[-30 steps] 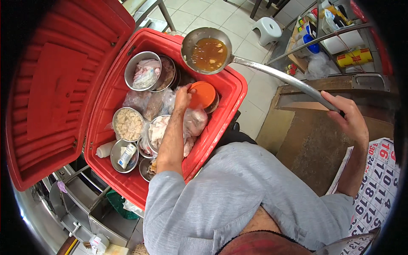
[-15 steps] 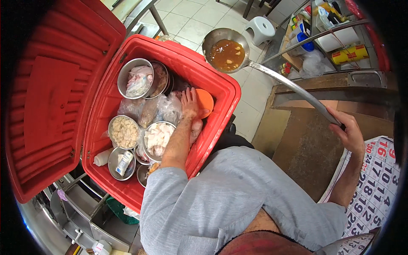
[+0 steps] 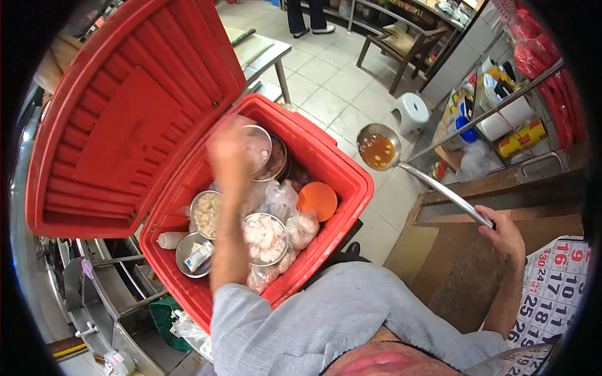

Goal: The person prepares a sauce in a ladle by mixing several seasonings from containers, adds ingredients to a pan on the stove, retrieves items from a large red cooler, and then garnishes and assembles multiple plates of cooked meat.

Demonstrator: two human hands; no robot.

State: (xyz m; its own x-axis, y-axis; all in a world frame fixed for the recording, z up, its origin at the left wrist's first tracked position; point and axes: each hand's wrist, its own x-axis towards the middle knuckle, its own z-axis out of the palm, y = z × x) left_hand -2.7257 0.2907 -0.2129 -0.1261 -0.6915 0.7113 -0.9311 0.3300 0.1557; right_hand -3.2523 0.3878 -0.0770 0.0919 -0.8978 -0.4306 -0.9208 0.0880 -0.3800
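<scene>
My right hand [image 3: 503,232] is closed round the handle end of a long metal ladle [image 3: 443,192], whose bowl carries brown liquid with pale bits. My left hand [image 3: 229,141], smeared by motion, is over a round metal bowl [image 3: 257,150] at the far left of an open red cooler box [image 3: 352,178]; whether it grips the bowl is unclear. Inside the cooler are a metal bowl of white pieces [image 3: 264,239], a bowl of pale chopped food [image 3: 205,213], a bowl with a small packet [image 3: 194,255], plastic bags of food [image 3: 280,197] and an orange round thing [image 3: 318,200].
The cooler's red lid [image 3: 128,141] stands raised at left. A white stool [image 3: 411,113] and wooden chair [image 3: 404,50] stand beyond. At right are a rack with a yellow roll [image 3: 522,138] and a printed calendar sheet [image 3: 555,282]. Another person's legs [image 3: 305,15] show far off.
My left hand has lifted from beside the orange round thing and moved left to the far-left bowl. My right hand still holds the ladle. The view has shifted, showing more floor beyond.
</scene>
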